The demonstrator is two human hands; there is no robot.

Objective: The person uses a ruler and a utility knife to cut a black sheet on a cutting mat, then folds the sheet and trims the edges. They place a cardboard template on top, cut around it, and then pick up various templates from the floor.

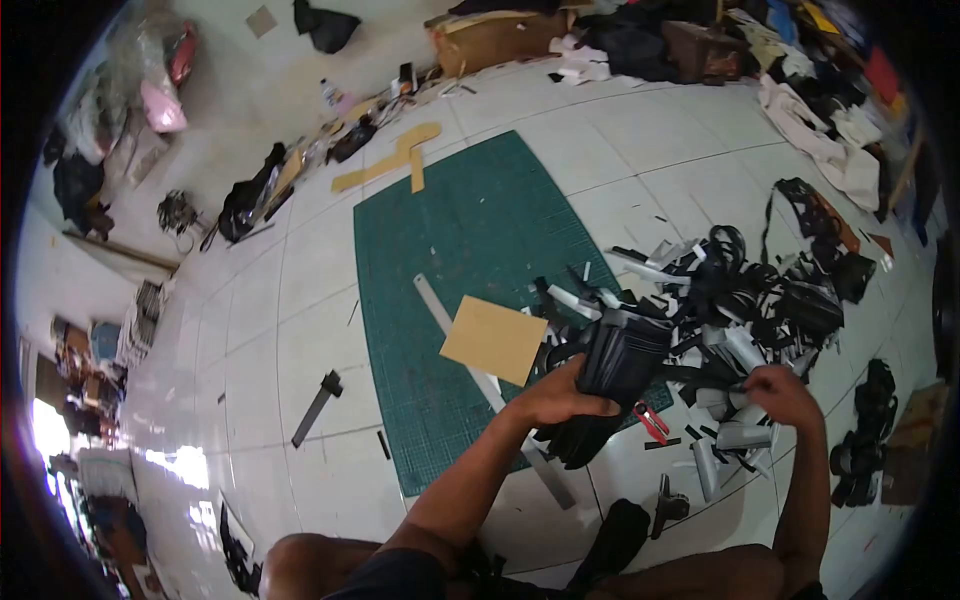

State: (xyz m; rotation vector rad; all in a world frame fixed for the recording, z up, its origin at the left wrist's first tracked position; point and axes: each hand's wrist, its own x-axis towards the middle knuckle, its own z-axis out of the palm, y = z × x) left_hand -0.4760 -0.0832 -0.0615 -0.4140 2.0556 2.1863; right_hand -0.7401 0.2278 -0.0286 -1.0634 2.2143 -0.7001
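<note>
My left hand [562, 398] is closed around a thick stack of black leather-like pieces [622, 350], held tilted over the right edge of the green cutting mat [455, 230]. Off to the right, my right hand [785, 397] has its fingers pinched on the end of a dark strip [705, 378] at the scrap pile. A tan rectangular card [494, 340] lies across a metal ruler [436, 303] on the mat, left of the stack. Close to the stack's lower right is a red cutter [652, 422].
Black and grey offcuts [740, 300] are heaped right of the mat. A tan cardboard template [400, 160] lies at its far edge. On the left floor rests a dark-headed tool [318, 408]. Another tool [669, 506] lies near my foot. A cardboard box [917, 445] stands far right.
</note>
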